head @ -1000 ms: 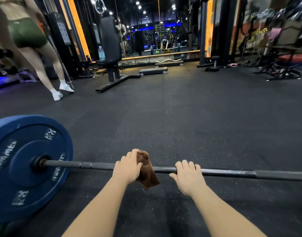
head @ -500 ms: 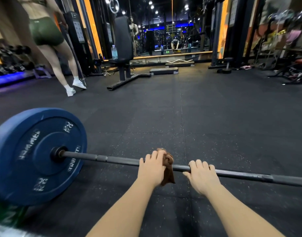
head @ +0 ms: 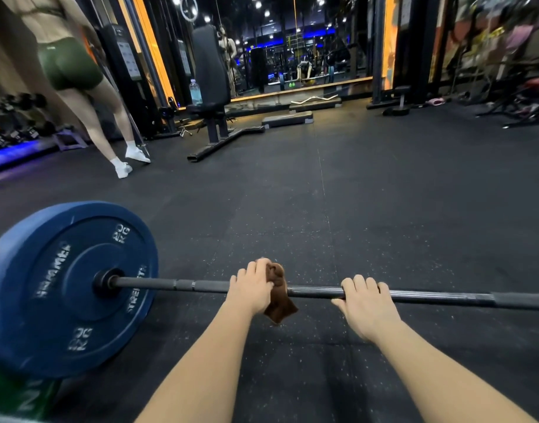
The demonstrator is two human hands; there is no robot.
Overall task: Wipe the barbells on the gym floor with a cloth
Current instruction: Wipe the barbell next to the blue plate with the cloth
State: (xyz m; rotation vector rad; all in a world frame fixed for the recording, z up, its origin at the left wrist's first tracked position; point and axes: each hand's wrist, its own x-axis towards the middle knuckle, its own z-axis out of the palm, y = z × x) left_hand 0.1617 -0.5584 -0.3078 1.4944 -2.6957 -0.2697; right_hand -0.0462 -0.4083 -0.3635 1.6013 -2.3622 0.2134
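The bar [head: 323,292] is laid across the floor [head: 384,209], with a blue plate [head: 66,288] fitted at its left end. A brown cloth [head: 280,305] is wrapped on the bar and gripped by the left hand [head: 253,288]. The bare bar nearby is clasped by the right hand [head: 364,303], fingers [head: 358,283] curled over it.

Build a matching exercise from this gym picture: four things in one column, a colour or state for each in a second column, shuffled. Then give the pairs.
Column one:
1. plate
2. cloth
3. shorts
4. right hand

Column two:
a. green
b. grips the bare bar
c. blue
d. brown, held on the bar by the left hand

Pairs: 1-c, 2-d, 3-a, 4-b.
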